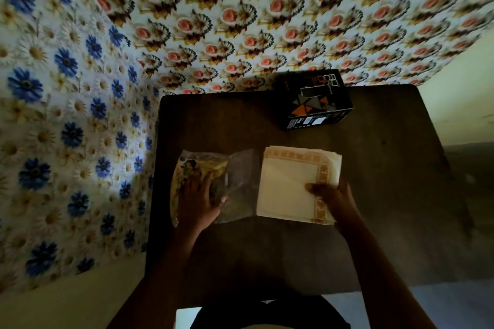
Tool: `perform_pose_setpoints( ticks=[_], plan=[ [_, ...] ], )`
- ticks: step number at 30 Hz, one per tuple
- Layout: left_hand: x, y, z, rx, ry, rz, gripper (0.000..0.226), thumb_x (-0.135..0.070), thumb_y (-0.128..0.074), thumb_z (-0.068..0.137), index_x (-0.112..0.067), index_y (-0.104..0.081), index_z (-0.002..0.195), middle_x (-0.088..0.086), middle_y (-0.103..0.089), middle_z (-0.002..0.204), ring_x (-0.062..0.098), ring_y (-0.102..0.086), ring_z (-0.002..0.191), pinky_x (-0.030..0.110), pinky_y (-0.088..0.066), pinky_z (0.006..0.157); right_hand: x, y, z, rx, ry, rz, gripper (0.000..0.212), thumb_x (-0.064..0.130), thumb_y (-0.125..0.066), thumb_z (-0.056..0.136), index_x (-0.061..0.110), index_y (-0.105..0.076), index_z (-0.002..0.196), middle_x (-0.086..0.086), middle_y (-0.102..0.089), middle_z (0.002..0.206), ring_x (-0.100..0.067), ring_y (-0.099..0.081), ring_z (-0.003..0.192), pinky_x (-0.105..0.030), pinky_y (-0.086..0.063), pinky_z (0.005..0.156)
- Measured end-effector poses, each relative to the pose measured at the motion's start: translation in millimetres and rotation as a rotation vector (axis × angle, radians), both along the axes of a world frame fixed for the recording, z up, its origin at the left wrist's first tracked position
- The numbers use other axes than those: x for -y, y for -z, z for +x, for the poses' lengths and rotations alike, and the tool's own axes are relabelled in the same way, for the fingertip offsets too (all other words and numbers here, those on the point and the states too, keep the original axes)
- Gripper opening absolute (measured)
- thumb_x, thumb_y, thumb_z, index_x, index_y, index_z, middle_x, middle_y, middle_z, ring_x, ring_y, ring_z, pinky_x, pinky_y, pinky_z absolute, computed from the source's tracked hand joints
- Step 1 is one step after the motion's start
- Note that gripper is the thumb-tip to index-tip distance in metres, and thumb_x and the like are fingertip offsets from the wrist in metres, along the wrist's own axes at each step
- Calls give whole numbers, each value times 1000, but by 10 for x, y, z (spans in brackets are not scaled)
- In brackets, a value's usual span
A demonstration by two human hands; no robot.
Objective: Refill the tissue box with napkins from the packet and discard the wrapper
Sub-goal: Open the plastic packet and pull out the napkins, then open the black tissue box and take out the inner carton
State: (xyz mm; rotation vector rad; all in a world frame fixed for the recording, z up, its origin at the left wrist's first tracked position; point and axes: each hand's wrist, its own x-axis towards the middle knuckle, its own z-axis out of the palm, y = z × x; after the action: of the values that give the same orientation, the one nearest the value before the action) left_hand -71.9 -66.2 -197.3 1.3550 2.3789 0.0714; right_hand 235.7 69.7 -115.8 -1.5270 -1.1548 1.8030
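Note:
A stack of cream napkins (288,181) with an orange patterned border lies on the dark table (374,195), just right of the clear plastic wrapper (240,173). My right hand (331,197) pinches the stack's near right edge, thumb on top. My left hand (199,200) presses flat on the printed yellow end of the wrapper, fingers spread. A black box (315,101) with orange and grey triangles stands at the table's far edge, apart from both hands; its opening is not visible.
Patterned sheets cover the wall: blue daisies (66,115) at the left, red roses (267,21) behind the table. The table's left edge runs close to the blue sheet. The floor shows at the right and near side.

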Motion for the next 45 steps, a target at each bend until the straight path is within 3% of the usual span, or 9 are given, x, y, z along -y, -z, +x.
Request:
perform_pose_setpoints(
  ticks=[5,10,16,19,24,30,34,39,45],
  plan=[
    [-210,-197,513,-30,-108,84,65,-36,-63,92,-12,-43,148,16,-37,159,39,-38,145,58,-39,112,-170,33,510,-16,24,-52,26,-3,-67,87,11,-69,108,-5,-79,95,-22,-77,87,-32,-62,61],
    [-234,-162,709,-28,-71,-28,80,-63,-48,93,-20,-25,157,6,-23,166,31,-30,150,54,-29,117,-168,189,572,-13,21,-100,24,-4,-68,86,11,-71,105,-7,-79,95,-21,-77,85,-33,-62,60],
    [-308,-160,936,-55,-122,-60,75,-52,-51,96,-18,-24,157,9,-23,166,32,-29,150,54,-32,118,-320,433,838,17,-77,-168,21,-1,-69,87,11,-71,104,-5,-79,90,-19,-77,82,-29,-61,59],
    [-368,-230,1194,-23,-161,48,65,-42,-56,97,-17,-35,153,12,-39,159,31,-38,146,49,-35,117,-365,538,909,18,-124,-171,22,1,-70,87,7,-70,108,-5,-79,92,-23,-77,89,-29,-61,62],
    [-407,-267,1785,159,-41,345,47,-37,-57,96,-13,-55,135,8,-57,139,24,-55,129,37,-50,103,-447,725,992,186,-217,-120,33,16,-79,83,12,-67,113,-5,-77,104,-22,-75,95,-48,-62,83],
    [-554,-214,2401,245,-49,225,63,-44,-64,93,-20,-44,147,4,-51,146,20,-54,128,24,-40,97,-510,713,1135,352,-280,41,40,21,-79,84,12,-63,120,-1,-72,109,-12,-71,91,-15,-55,63],
    [-589,-181,2545,333,-147,201,71,-37,-68,91,-17,-37,151,8,-48,148,25,-48,134,34,-42,104,-556,676,1245,393,-355,94,35,21,-78,85,12,-66,116,6,-71,102,-8,-69,91,-7,-50,62],
    [-616,-241,2555,372,-193,230,69,-28,-74,88,-12,-42,147,12,-52,143,27,-51,130,30,-40,99,-629,610,1223,389,-400,118,34,17,-78,85,9,-67,116,0,-72,106,-7,-67,90,-15,-53,71],
    [-759,-316,2448,269,-211,244,52,-30,-69,92,-15,-51,138,10,-55,136,27,-56,124,31,-46,94,-792,504,1189,327,-296,133,30,24,-75,89,18,-66,116,3,-74,106,0,-68,82,-11,-54,61]
  ],
)
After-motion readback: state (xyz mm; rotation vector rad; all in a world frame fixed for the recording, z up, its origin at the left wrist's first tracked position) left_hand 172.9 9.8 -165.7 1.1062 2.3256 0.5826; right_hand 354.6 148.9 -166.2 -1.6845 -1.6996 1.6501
